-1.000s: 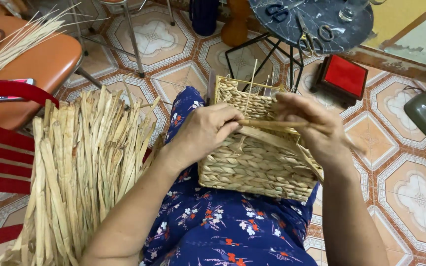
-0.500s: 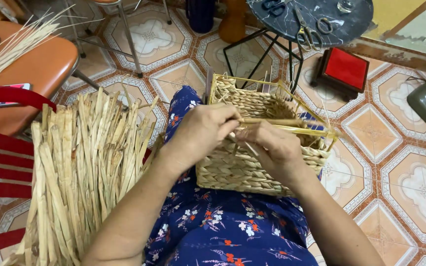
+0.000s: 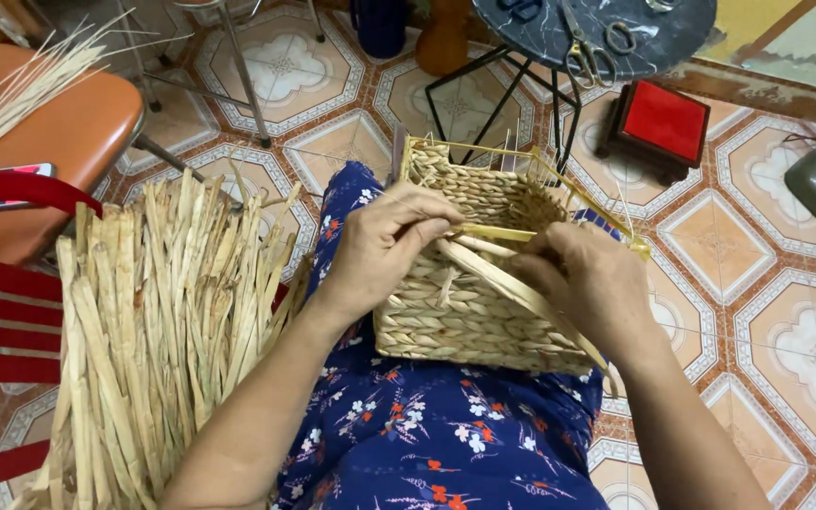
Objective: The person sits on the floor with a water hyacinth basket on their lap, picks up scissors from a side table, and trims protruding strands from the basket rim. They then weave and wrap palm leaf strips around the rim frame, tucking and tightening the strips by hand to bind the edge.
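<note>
Basket [image 3: 469, 302] on lap | left hand [image 3: 384, 246] and right hand [image 3: 583, 279] on its near wall, pinching straw strand [image 3: 493, 247]

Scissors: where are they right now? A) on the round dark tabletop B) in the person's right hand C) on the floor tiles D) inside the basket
A. The scissors lie on the round dark tabletop beyond the woven basket; both hands, left and right, are on the basket's straw strips.

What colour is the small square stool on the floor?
The stool has a red top and a dark frame, seen in the head view.
</note>
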